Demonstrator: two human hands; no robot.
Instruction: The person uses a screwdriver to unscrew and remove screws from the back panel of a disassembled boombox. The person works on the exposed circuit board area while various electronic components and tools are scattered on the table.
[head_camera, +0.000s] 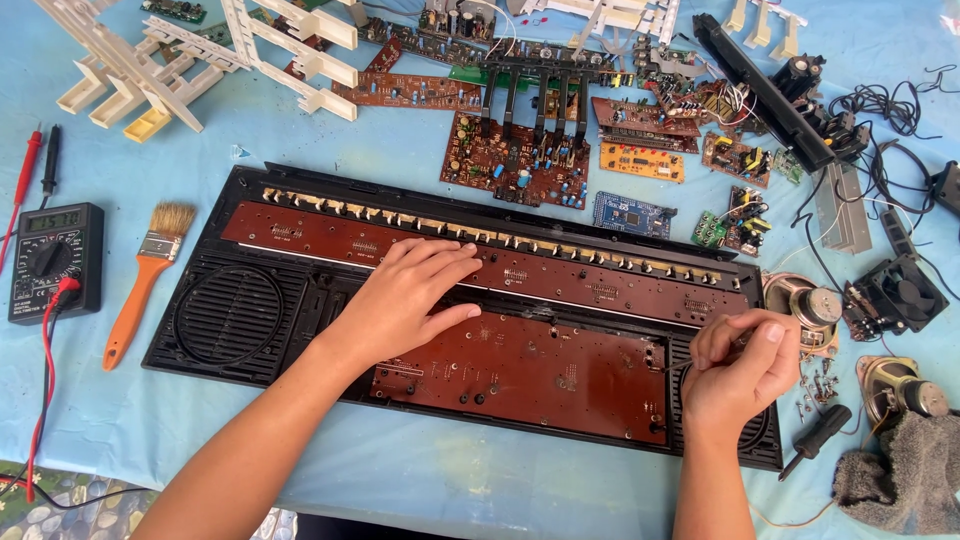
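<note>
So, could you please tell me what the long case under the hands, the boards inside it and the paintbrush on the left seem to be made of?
The case looks like black moulded plastic, matte, with a ribbed round grille. The boards seem to be brown laminate circuit board, slightly glossy, with solder spots. The paintbrush has a smooth orange handle, plastic or painted wood, a shiny metal band and pale bristles. The left hand lies flat on the boards.

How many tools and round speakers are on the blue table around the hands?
Paintbrush: 1
Multimeter: 1
Loose black-handled screwdriver: 1
Round speakers: 2
Square black fan: 1
Total: 6

The left hand rests flat on the long brown board; the right hand is closed around a thin tool that is mostly hidden, so it is not counted.
</note>
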